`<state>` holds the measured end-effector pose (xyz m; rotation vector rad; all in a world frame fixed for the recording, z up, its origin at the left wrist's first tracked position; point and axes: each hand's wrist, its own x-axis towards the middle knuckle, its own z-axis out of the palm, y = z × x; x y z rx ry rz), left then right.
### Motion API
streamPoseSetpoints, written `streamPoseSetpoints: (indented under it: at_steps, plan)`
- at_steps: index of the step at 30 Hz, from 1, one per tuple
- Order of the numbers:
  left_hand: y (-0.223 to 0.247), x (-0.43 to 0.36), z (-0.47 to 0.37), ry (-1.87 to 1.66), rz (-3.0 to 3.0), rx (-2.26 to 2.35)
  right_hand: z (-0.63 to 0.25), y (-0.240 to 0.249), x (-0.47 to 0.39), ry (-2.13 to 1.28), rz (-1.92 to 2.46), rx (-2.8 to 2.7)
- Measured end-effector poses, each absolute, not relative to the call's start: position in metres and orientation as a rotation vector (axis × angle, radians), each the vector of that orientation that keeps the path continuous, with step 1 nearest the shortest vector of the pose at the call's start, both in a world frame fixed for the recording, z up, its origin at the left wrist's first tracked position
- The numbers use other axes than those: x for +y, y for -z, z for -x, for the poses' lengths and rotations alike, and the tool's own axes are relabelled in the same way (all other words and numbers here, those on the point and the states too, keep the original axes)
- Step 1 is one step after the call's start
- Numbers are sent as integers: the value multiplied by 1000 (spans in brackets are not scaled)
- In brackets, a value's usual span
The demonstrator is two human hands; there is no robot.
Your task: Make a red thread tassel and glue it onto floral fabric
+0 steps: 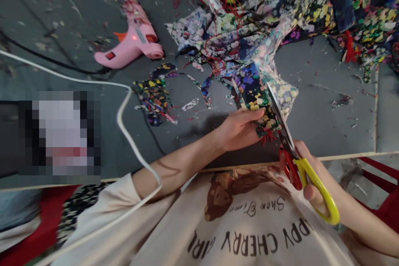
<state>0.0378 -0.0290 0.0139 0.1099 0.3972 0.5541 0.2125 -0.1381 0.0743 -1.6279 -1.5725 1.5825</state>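
Note:
My left hand (241, 130) pinches a dark floral fabric strip (254, 91) with its thumb on top; red threads stick out at the strip's lower end. My right hand (314, 183) is wrapped round the handles of scissors (288, 143), one handle yellow and the other red. The blades point up and left, lying along the strip's right edge, with pale floral fabric (285, 91) behind them. Whether the blades touch the strip is hard to tell.
A pink glue gun (134, 41) lies at the upper left. Fabric scraps (156, 99) and a large floral fabric pile (218, 29) are on the grey table (324, 70). A white cable (124, 133) crosses my left arm. A red stool (380, 174) stands at the lower right.

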Motion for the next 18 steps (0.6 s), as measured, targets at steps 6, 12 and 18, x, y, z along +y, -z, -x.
streamPoseSetpoints:
  at_steps: [6, 12, 18]
  plan:
    - [-13, -29, -37, -569, -122, 406, -207, -69, -140, -1664, 1702, -1441]
    - [-13, -28, -38, -587, -134, 418, -205, -62, -142, -1546, 1708, -1465]
    - [-13, -28, -37, -574, -127, 399, -209, -57, -143, -1500, 1678, -1544]
